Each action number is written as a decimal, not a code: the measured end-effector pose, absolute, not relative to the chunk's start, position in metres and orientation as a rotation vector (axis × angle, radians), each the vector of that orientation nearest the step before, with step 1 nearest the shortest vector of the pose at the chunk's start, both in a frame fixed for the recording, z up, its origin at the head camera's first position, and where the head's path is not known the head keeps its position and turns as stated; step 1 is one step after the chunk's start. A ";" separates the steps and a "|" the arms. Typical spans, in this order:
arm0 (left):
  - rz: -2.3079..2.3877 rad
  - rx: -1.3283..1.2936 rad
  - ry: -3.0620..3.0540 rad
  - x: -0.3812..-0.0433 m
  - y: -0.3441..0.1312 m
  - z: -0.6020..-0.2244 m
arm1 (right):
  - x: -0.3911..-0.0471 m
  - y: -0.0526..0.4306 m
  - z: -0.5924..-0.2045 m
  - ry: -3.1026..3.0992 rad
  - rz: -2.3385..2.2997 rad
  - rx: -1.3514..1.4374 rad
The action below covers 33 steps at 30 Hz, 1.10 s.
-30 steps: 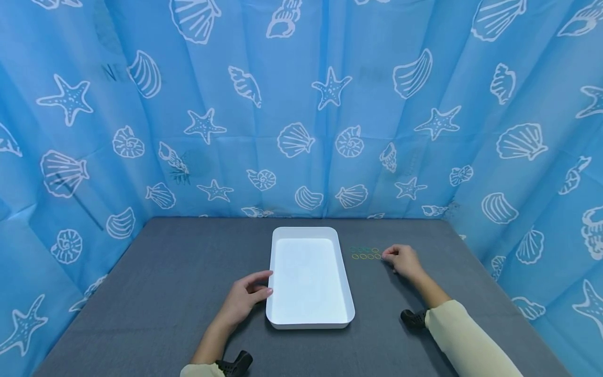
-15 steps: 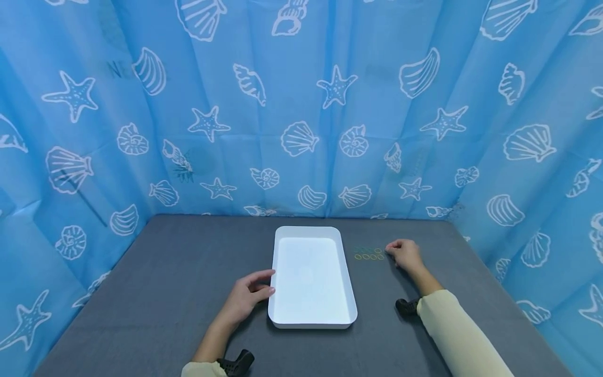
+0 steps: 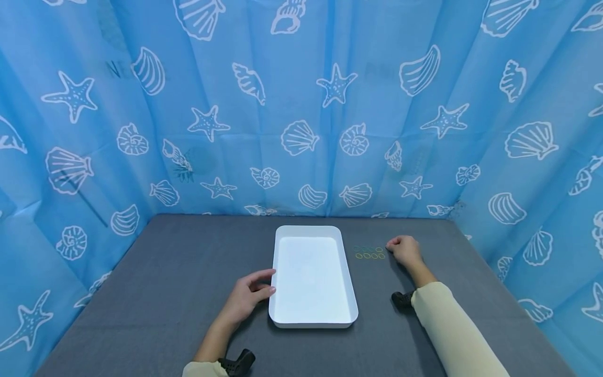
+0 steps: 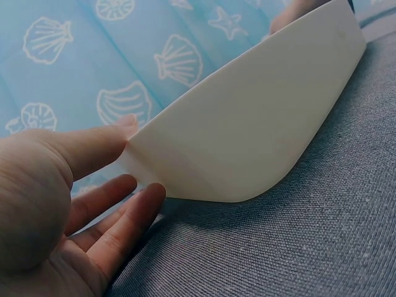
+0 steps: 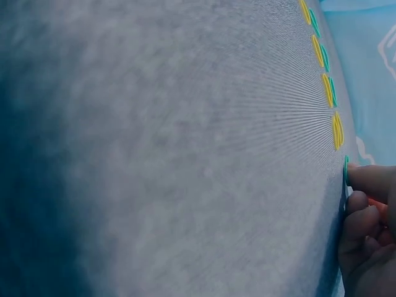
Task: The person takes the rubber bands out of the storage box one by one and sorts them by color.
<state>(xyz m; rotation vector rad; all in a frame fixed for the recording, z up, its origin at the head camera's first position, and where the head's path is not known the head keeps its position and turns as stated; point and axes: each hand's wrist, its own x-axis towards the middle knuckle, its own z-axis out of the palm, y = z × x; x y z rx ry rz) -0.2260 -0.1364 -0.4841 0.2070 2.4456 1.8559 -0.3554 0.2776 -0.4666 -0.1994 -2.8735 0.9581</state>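
Note:
My left hand holds the left side of a white rectangular tray. In the left wrist view the thumb reaches the tray's rim, while other fingers touch its outer wall from below. At the right, my right hand is low over the cloth, just beyond the end of two rows of small rubber bands. Its fingertips pinch a green rubber band, partly hidden by the fingers. Several yellow rubber bands form the nearer row. Green rubber bands and one yellow lie in the farther row.
A grey cloth covers the table. Behind and at both sides hangs a blue curtain with white shell and starfish prints. Each wrist carries a black mount, the right one close above the cloth.
My right hand has shifted slightly away from me, toward the far end of the table, beside the rubber bands. The left hand stays on the tray; the head view has turned a little.

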 end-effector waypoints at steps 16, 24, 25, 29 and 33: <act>1.858 0.229 2.457 -0.225 -0.136 -0.484 | -0.354 0.280 -0.470 -2.810 1.119 -0.237; 1.872 0.226 2.434 -0.225 -0.137 -0.483 | -0.352 0.274 -0.469 -2.833 1.077 -0.074; 1.874 0.224 2.431 -0.225 -0.137 -0.483 | -0.352 0.273 -0.470 -2.835 1.075 -0.056; 1.877 0.224 2.427 -0.225 -0.137 -0.483 | -0.352 0.272 -0.471 -2.836 1.068 -0.037; 1.861 0.222 2.440 -0.226 -0.136 -0.484 | -0.353 0.271 -0.472 -2.847 1.022 -0.057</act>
